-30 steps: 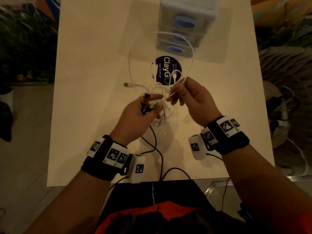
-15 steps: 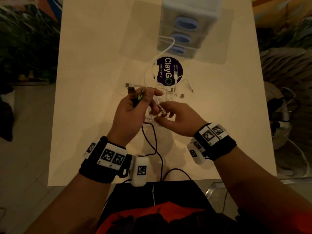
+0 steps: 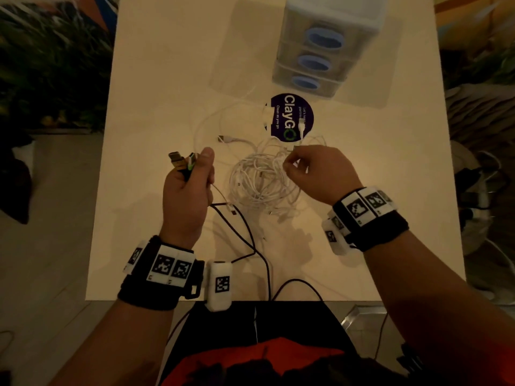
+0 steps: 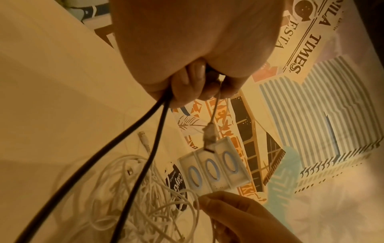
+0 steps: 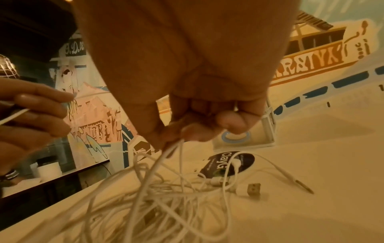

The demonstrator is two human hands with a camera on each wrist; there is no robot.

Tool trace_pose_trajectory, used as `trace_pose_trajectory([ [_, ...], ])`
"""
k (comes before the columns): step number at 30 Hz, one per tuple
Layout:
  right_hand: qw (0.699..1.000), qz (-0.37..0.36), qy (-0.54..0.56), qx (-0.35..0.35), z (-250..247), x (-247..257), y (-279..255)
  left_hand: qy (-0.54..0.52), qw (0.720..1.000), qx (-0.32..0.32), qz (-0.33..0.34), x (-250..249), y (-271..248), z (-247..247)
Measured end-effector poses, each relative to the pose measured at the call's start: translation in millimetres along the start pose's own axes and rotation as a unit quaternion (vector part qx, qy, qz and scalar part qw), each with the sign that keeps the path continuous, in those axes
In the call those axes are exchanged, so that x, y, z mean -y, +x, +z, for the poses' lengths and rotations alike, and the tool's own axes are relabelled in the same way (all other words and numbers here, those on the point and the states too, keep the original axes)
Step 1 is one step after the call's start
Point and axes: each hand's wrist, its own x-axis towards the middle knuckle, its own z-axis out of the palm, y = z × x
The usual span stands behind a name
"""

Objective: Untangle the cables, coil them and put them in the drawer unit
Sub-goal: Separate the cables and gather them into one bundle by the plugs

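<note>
White cable fills the middle of the table (image 3: 156,87): a loose tangle of white cables (image 3: 262,182) lies between my two hands, just near of the round ClayGo sticker (image 3: 291,118), with a few plug ends straying toward the far side. My left hand (image 3: 189,190) sits to the left of the heap, fingers curled tight round the black cable (image 3: 239,229) and its plugs (image 3: 181,162), which stick out past the thumb toward the far left; the left wrist view shows two black runs dropping from that fist, plus a thin pale lead with a small connector dangling from the same fingers. From the hand the black cable trails toward me, off the near edge of the table. My right hand (image 3: 320,174) hovers at the right rim of the heap, thumb and fingertips pinching several white strands (image 5: 166,157) that rise from the pile into the grip. The drawer unit (image 3: 328,43) stands at the far side, right of centre, all three drawers shut. I judge the untangling barely started. What the next pull turns on: the heap lies to the left and below my right hand, so drawing right and up would lift the strands clear, while my left hand holds the black line away to the left. Knots may tighten if I pull hard.
</note>
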Motion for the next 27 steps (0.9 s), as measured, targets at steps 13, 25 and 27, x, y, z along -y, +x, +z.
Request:
trace_pose_trajectory([
  [13,0.986,-0.028,-0.113,0.118,43.2,45.5,64.1,0.094,0.992,-0.027,-0.079,19.4,24.2,-4.7],
  [25,0.994,-0.081,-0.062,0.048,44.5,37.3,60.2,0.225,0.96,0.039,-0.159,28.7,50.8,19.0],
  [27,0.994,-0.093,-0.043,0.026,44.8,34.5,56.0,0.231,0.964,0.04,-0.128,28.7,51.9,21.4],
])
